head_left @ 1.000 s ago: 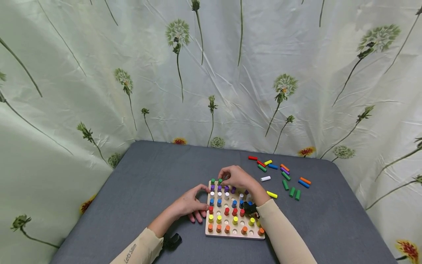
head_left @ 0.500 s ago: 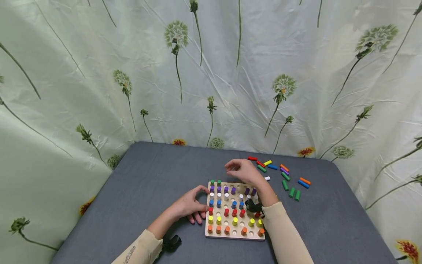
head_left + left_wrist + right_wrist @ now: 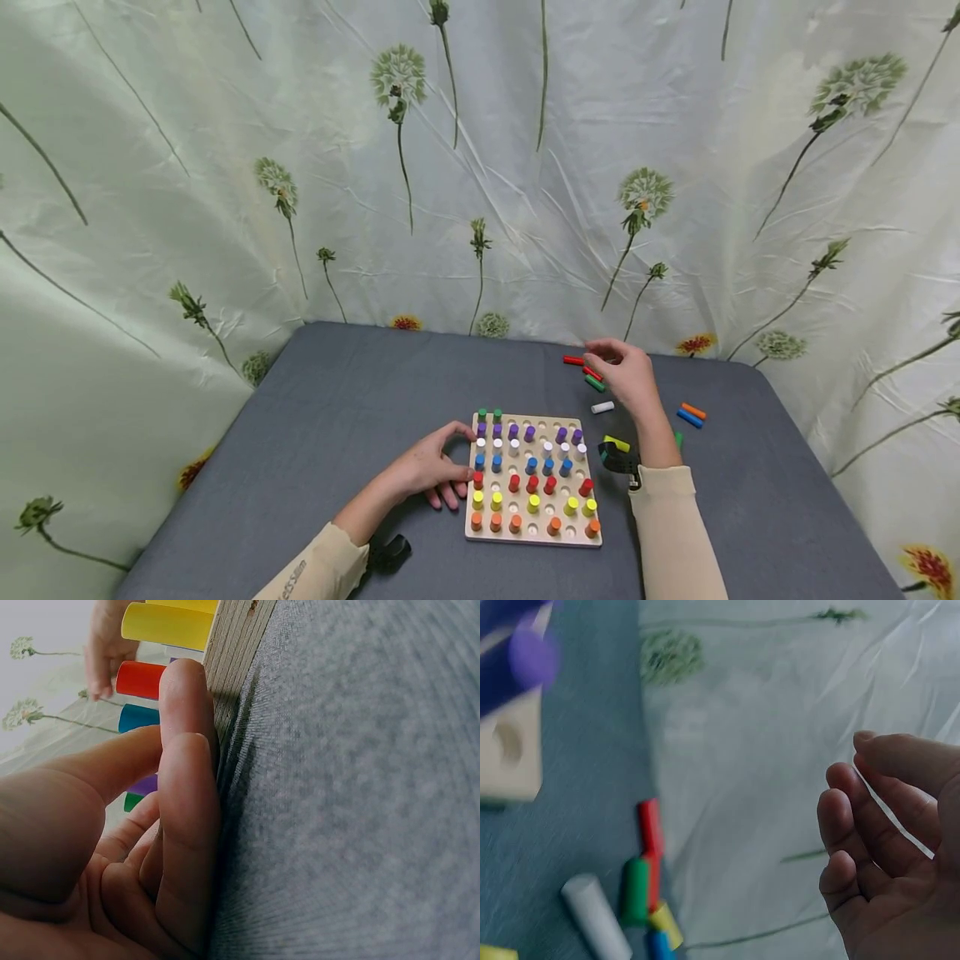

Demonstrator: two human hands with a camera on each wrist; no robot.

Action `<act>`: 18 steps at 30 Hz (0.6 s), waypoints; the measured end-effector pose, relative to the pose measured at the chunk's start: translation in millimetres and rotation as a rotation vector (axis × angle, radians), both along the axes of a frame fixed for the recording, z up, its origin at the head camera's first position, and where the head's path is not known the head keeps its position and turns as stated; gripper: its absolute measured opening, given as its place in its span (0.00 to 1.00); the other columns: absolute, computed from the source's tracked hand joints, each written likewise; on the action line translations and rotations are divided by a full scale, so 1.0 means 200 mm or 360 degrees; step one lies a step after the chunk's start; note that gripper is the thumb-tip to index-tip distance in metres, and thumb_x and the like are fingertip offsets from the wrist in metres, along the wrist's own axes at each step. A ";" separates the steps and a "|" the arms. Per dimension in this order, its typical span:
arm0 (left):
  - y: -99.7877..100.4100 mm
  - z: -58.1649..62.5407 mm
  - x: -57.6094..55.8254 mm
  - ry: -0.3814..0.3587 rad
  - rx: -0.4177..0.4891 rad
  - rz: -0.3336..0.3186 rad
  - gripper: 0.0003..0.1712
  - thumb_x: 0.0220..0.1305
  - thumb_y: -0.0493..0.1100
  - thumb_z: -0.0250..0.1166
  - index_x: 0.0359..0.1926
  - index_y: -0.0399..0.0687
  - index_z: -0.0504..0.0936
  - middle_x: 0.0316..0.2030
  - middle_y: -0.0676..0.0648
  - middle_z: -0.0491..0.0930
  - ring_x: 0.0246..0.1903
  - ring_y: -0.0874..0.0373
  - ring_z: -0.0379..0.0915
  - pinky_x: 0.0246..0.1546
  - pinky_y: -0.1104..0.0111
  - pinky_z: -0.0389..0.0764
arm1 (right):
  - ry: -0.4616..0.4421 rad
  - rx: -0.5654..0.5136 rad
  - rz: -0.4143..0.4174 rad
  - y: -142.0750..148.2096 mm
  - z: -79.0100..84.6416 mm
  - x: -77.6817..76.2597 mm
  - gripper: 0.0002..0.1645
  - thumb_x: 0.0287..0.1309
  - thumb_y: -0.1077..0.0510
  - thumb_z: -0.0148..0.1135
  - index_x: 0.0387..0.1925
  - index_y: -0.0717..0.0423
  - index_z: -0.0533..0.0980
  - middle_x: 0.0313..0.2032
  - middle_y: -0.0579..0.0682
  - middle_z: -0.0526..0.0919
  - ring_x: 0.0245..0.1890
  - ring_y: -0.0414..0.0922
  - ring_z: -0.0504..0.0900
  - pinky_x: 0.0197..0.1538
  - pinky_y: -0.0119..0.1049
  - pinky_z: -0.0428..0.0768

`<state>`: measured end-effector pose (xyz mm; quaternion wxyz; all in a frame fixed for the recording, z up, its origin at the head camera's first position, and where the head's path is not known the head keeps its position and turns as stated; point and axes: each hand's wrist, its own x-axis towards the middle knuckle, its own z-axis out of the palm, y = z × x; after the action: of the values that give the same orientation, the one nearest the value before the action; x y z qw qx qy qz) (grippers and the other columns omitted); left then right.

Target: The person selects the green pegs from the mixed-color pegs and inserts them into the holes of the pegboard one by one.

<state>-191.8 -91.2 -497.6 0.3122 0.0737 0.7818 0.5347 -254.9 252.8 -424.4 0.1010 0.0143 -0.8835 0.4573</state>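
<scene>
A square wooden pegboard (image 3: 536,540) lies on the table, with rows of green, purple, white, blue, red, yellow and orange pegs standing in its holes; some holes are bare. My left hand (image 3: 429,467) rests against the board's left edge, thumb and forefinger spread along its side. In the left wrist view, its fingertips lie by the edge near a red peg (image 3: 139,679). My right hand (image 3: 626,375) is in the air over the loose pegs at the back right. Its fingers are loosely bent and hold nothing in the right wrist view.
Beside the right hand lie a red peg (image 3: 573,360), a green peg (image 3: 595,383) and a white peg (image 3: 602,407). Orange (image 3: 693,411) and blue (image 3: 690,419) pegs lie farther right. A flowered curtain (image 3: 525,250) hangs behind the grey table (image 3: 375,383).
My right hand has left the green pegs in the board's back row, where it was touching one, and moved right and back over the loose pegs. The left hand has stayed at the board's edge.
</scene>
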 end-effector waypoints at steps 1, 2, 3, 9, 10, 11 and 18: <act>0.00 0.00 0.00 0.0000 0.0001 -0.0002 0.29 0.62 0.43 0.70 0.60 0.64 0.67 0.23 0.43 0.86 0.16 0.57 0.81 0.11 0.67 0.78 | -0.0013 0.0009 -0.0033 0.01 -0.02 -0.01 0.17 0.65 0.49 0.65 0.52 0.51 0.81 0.48 0.54 0.85 0.46 0.48 0.80 0.46 0.39 0.77; 0.00 0.00 0.00 -0.0001 0.0002 -0.0004 0.29 0.62 0.44 0.70 0.60 0.64 0.67 0.23 0.43 0.86 0.15 0.57 0.81 0.11 0.67 0.78 | -0.0031 0.0015 -0.0062 0.03 -0.04 -0.02 0.17 0.65 0.49 0.65 0.52 0.51 0.81 0.49 0.54 0.85 0.47 0.49 0.80 0.45 0.39 0.77; 0.00 0.00 0.00 -0.0001 0.0004 -0.0006 0.29 0.62 0.44 0.70 0.60 0.64 0.67 0.24 0.43 0.86 0.15 0.57 0.81 0.11 0.67 0.78 | -0.0048 0.0027 -0.0087 0.04 -0.05 -0.03 0.17 0.65 0.50 0.65 0.53 0.52 0.81 0.49 0.55 0.85 0.48 0.50 0.80 0.46 0.39 0.76; 0.00 0.00 0.00 0.0003 0.0009 -0.0005 0.29 0.62 0.44 0.71 0.59 0.64 0.67 0.23 0.43 0.86 0.15 0.57 0.81 0.11 0.67 0.78 | -0.0130 0.0155 -0.0166 0.07 -0.15 -0.08 0.17 0.67 0.52 0.63 0.53 0.56 0.81 0.49 0.58 0.85 0.48 0.55 0.80 0.45 0.43 0.77; 0.00 0.01 0.00 0.0002 0.0009 -0.0002 0.29 0.62 0.44 0.71 0.59 0.64 0.67 0.23 0.43 0.86 0.15 0.57 0.81 0.11 0.67 0.78 | -0.0141 0.0180 -0.0177 0.07 -0.16 -0.09 0.17 0.67 0.53 0.62 0.52 0.56 0.82 0.48 0.58 0.85 0.47 0.55 0.80 0.44 0.43 0.77; 0.00 0.01 0.00 -0.0002 0.0008 0.0001 0.29 0.62 0.44 0.71 0.59 0.64 0.67 0.23 0.43 0.86 0.15 0.57 0.81 0.11 0.67 0.78 | -0.0147 0.0214 -0.0188 0.07 -0.18 -0.10 0.16 0.67 0.53 0.62 0.51 0.56 0.82 0.47 0.58 0.85 0.46 0.54 0.79 0.43 0.42 0.76; 0.00 0.01 0.00 -0.0025 -0.0001 0.0009 0.29 0.61 0.43 0.71 0.59 0.64 0.68 0.23 0.43 0.86 0.16 0.57 0.82 0.11 0.67 0.77 | -0.0214 0.0462 -0.0199 0.06 -0.24 -0.12 0.14 0.66 0.57 0.63 0.49 0.59 0.83 0.44 0.58 0.86 0.40 0.54 0.81 0.41 0.46 0.78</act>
<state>-192.0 -90.9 -496.2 0.3168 0.0672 0.7798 0.5358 -279.6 264.6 -472.7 0.0666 -0.0569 -0.9441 0.3177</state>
